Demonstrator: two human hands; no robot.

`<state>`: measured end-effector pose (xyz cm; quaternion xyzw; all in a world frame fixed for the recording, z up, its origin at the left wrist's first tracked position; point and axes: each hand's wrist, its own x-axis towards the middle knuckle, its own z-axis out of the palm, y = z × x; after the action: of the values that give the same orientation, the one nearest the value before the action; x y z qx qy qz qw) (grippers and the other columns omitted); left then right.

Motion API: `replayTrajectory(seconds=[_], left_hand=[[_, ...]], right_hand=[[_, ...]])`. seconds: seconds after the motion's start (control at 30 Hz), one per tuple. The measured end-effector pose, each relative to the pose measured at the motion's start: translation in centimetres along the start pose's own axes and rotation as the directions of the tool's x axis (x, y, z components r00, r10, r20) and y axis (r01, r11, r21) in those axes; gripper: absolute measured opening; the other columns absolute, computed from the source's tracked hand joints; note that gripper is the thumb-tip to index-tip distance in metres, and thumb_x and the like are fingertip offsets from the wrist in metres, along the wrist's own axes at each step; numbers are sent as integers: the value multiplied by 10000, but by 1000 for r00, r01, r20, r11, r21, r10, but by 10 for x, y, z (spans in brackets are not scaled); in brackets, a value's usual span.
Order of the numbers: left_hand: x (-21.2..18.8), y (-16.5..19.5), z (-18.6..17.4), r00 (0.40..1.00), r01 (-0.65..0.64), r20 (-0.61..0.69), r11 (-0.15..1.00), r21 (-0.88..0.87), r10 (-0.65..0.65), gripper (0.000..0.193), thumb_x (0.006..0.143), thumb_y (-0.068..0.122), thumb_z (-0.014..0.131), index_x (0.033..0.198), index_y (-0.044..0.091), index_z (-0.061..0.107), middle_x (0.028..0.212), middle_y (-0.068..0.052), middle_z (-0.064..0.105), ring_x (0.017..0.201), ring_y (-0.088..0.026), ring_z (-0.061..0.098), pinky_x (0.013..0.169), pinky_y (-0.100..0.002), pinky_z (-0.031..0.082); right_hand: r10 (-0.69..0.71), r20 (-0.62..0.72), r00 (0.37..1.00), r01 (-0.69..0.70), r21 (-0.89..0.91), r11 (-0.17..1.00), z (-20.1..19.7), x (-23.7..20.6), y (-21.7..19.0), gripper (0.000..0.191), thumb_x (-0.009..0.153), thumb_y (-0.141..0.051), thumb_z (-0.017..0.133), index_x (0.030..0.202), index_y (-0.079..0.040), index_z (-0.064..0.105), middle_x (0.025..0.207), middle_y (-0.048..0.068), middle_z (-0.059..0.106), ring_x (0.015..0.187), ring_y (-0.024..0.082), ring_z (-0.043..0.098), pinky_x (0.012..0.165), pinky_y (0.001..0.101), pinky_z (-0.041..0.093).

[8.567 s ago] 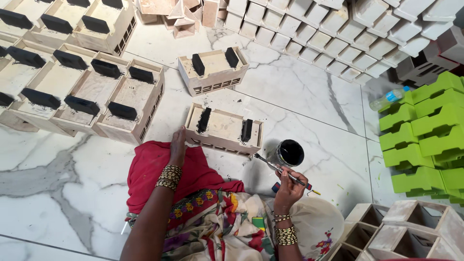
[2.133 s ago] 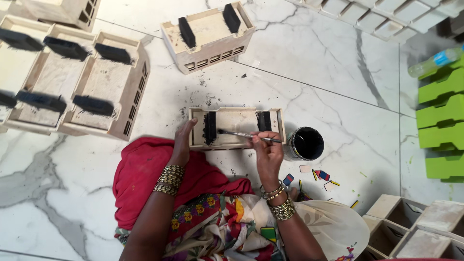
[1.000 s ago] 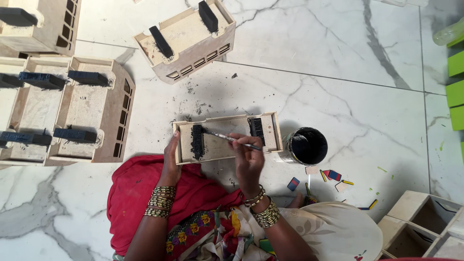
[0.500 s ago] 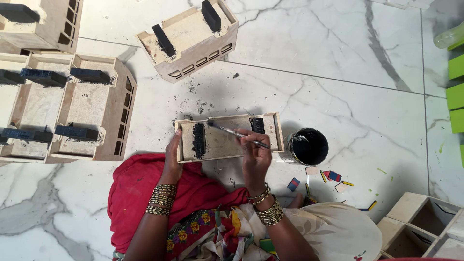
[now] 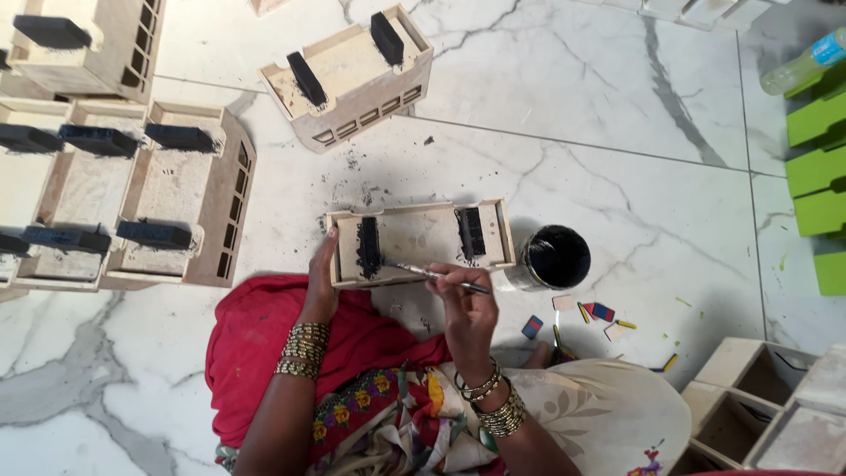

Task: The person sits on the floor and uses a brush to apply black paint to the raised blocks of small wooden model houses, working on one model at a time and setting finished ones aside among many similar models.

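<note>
A small pale wooden box (image 5: 414, 238) with two black crossbars lies on the marble floor in front of me. My left hand (image 5: 321, 280) grips its left end and steadies it. My right hand (image 5: 464, 308) holds a thin paintbrush (image 5: 432, 274) whose tip touches the lower end of the left black bar (image 5: 367, 247). The right bar (image 5: 471, 233) is painted black. A round pot of black paint (image 5: 553, 257) stands just right of the box.
Several similar boxes with black bars stand at the left (image 5: 176, 203) and one further back (image 5: 352, 75). Green painted pieces (image 5: 815, 167) and a bottle (image 5: 806, 66) are at the right. Unpainted boxes (image 5: 758, 397) sit lower right. Small coloured chips (image 5: 599, 313) litter the floor.
The brush tip has moved down along the left bar toward the near edge of the box. My left hand keeps its hold on the box.
</note>
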<state>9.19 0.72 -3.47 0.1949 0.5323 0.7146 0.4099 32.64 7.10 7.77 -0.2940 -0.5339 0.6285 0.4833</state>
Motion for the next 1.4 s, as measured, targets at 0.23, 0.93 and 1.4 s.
replayTrajectory(seconds=[0.23, 0.93, 1.4], left_hand=[[-3, 1, 3, 1000, 8, 11, 1000, -21, -8, 715, 1030, 465, 470, 1494, -78, 445, 1519, -201, 518, 1406, -239, 499, 1142, -345, 402], [0, -27, -19, 770, -630, 334, 561, 537, 544, 459, 1138, 130, 345, 1583, 17, 359, 1621, -283, 383, 1537, -363, 374, 1281, -429, 301], [4, -15, -16, 1000, 5, -15, 999, -44, -5, 737, 1061, 552, 369, 1539, -8, 405, 1577, -200, 465, 1432, -249, 472, 1156, -355, 388]], right_hand=[[74, -25, 997, -72, 71, 995, 0, 6, 4, 79, 1018, -9, 606, 1049, -4, 534, 1190, 215, 700, 1038, 223, 720, 933, 352, 638], [-73, -17, 997, 73, 51, 996, 17, 44, 33, 73, 1043, -52, 609, 1068, -9, 555, 1221, 219, 690, 1085, 242, 722, 952, 342, 651], [-332, 239, 913, 404, -398, 824, 46, 17, -22, 143, 1001, 71, 585, 1060, -56, 610, 1281, 168, 680, 1209, 277, 699, 956, 339, 638]])
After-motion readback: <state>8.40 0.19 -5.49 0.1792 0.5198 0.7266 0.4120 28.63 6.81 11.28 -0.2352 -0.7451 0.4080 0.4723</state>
